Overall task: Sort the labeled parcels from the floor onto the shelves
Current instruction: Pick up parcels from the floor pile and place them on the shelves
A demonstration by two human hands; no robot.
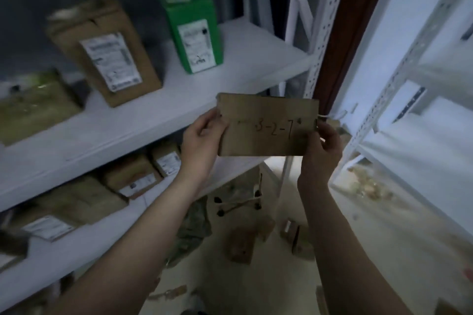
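Where the view begins at the left, we note a white upper shelf (230,71) carrying an upright brown parcel (105,51) with a white label. To its right, and apart from it, stands a green parcel (193,33), also labelled. On the lower shelf (115,230) beneath, several brown labelled parcels (133,179) lie close together. In front of the shelf edge, the left hand (202,135) has its grip clenched on the left end of a flat brown parcel (266,125). We read the handwritten marks on its face as "3-2-7", though blur leaves the first figure uncertain. The right hand (322,146) pinches the parcel's right end, its grip likewise grasping the parcel. The parcel is thus held in the air between both hands. Below them, more parcels (240,245) lie on the floor (371,225). At the right stands a second white rack (409,71).
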